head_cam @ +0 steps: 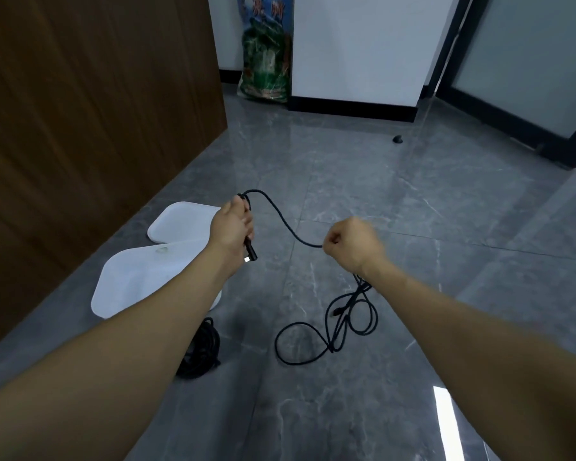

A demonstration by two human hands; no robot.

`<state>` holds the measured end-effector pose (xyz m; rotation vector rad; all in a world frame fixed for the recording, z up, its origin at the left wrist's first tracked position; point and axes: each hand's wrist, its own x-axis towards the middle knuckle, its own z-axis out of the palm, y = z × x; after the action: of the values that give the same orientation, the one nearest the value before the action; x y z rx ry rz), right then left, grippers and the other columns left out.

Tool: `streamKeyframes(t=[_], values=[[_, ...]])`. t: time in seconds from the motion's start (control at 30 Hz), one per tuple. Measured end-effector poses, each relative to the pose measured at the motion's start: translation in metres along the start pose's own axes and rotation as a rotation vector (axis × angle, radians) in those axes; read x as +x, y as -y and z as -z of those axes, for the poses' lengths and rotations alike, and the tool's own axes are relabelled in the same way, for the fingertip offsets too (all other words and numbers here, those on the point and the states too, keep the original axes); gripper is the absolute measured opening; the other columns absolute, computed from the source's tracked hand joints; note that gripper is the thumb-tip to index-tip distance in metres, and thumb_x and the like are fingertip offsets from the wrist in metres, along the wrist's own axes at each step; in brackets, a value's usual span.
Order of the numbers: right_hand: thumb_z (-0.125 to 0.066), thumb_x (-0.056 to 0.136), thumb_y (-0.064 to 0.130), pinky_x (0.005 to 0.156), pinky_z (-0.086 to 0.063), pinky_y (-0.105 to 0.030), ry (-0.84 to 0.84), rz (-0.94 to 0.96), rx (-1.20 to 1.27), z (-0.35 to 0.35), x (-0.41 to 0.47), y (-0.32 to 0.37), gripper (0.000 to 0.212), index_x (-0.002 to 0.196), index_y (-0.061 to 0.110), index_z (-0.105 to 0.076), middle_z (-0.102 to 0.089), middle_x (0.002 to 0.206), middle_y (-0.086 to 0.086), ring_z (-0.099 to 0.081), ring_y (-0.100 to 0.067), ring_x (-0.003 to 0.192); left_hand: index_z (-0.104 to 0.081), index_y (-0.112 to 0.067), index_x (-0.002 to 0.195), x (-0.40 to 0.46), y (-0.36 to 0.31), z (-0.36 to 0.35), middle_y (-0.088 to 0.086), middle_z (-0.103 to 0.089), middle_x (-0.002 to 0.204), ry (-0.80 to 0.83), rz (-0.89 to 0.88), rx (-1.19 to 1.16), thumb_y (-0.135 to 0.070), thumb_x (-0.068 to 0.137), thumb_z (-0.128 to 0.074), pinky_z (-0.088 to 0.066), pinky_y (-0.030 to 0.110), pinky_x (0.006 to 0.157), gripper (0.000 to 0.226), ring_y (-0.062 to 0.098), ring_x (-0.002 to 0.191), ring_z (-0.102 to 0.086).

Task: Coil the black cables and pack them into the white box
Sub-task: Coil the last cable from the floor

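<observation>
Early stage. Left hand point(232, 224) grip clamped on black cable point(281, 224) plug end; right hand point(350, 246) pinches same cable. Remainder loose on floor point(413, 211), near right. Second cable point(202, 347) bundled near left, beside white box point(137, 277). Nothing packed.

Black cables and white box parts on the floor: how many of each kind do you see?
Black cables: 2, the held cable and a coiled bundle
White box parts: 2, the near piece and the far piece
Total: 4
</observation>
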<state>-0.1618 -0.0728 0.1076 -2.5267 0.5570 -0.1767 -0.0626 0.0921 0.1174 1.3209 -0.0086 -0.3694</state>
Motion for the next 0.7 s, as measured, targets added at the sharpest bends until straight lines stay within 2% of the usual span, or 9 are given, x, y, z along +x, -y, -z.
streamKeyframes(t=[0.13,0.27,0.33,0.4,0.47,0.57,0.63,0.7], values=[[-0.059,0.085,0.007,0.077,-0.056,-0.041,0.177,0.186,-0.067,-0.002,-0.001,0.021,0.012,0.081,0.007,-0.071,-0.071,0.089,-0.009,-0.065,-0.025,0.084,-0.037,-0.016,0.072,-0.001,0.006,-0.008,-0.005,-0.032,0.051,0.057,-0.061,0.163,-0.029,0.105,-0.026,-0.028,0.023,0.055,0.036,0.011,0.051,-0.024],[-0.062,0.09,0.016,0.089,-0.05,-0.032,0.274,0.284,0.066,0.001,-0.005,0.033,0.014,0.095,0.007,-0.071,-0.07,0.1,-0.007,-0.062,-0.02,0.095,-0.039,-0.015,0.074,-0.005,0.011,-0.007,0.0,-0.036,0.06,0.131,-0.06,0.322,-0.026,0.105,-0.025,-0.035,0.023,0.06,0.035,0.013,0.056,-0.032],[-0.063,0.089,0.015,0.086,-0.049,-0.025,0.263,0.281,0.187,0.004,-0.006,0.037,0.014,0.094,0.004,-0.07,-0.067,0.093,-0.003,-0.06,-0.015,0.09,-0.041,-0.014,0.076,-0.007,0.013,-0.006,0.002,-0.041,0.063,0.166,-0.059,0.357,-0.024,0.105,-0.025,-0.04,0.024,0.063,0.035,0.014,0.058,-0.038],[-0.064,0.088,0.013,0.078,-0.046,-0.015,0.237,0.257,0.324,0.005,-0.005,0.041,0.014,0.092,0.002,-0.07,-0.062,0.082,0.004,-0.057,-0.009,0.082,-0.043,-0.013,0.077,-0.009,0.013,-0.007,0.003,-0.045,0.065,0.2,-0.053,0.365,-0.022,0.104,-0.026,-0.042,0.027,0.067,0.034,0.015,0.059,-0.04],[-0.064,0.087,0.012,0.077,-0.046,-0.013,0.2,0.245,0.426,0.006,-0.004,0.044,0.014,0.09,0.0,-0.07,-0.064,0.082,0.002,-0.059,-0.008,0.081,-0.046,-0.012,0.079,-0.01,0.015,-0.01,0.004,-0.048,0.067,0.237,-0.051,0.427,-0.022,0.104,-0.028,-0.043,0.029,0.07,0.033,0.015,0.06,-0.043],[-0.063,0.088,0.011,0.074,-0.046,-0.008,0.172,0.223,0.539,0.007,-0.002,0.044,0.016,0.091,-0.005,-0.069,-0.065,0.077,-0.002,-0.061,-0.005,0.073,-0.051,-0.011,0.081,-0.019,0.016,-0.017,0.004,-0.047,0.065,0.319,0.005,0.411,-0.022,0.104,-0.028,-0.044,0.018,0.053,0.034,0.014,0.056,-0.045],[-0.063,0.088,0.01,0.072,-0.047,-0.007,0.161,0.197,0.625,0.009,-0.001,0.043,0.016,0.089,-0.005,-0.068,-0.065,0.072,-0.002,-0.062,-0.005,0.069,-0.052,-0.011,0.086,-0.024,0.013,-0.021,0.0,-0.042,0.057,0.367,0.091,0.29,-0.022,0.104,-0.03,-0.04,0.017,0.045,0.031,0.011,0.048,-0.04],[-0.066,0.086,0.011,0.073,-0.048,-0.01,0.128,0.179,0.665,0.011,0.0,0.04,0.011,0.08,0.002,-0.068,-0.065,0.071,0.001,-0.061,-0.002,0.069,-0.049,-0.012,0.08,-0.025,0.01,-0.022,-0.005,-0.037,0.048,0.406,0.162,0.225,-0.024,0.104,-0.03,-0.035,0.017,0.042,0.032,0.007,0.04,-0.032]])
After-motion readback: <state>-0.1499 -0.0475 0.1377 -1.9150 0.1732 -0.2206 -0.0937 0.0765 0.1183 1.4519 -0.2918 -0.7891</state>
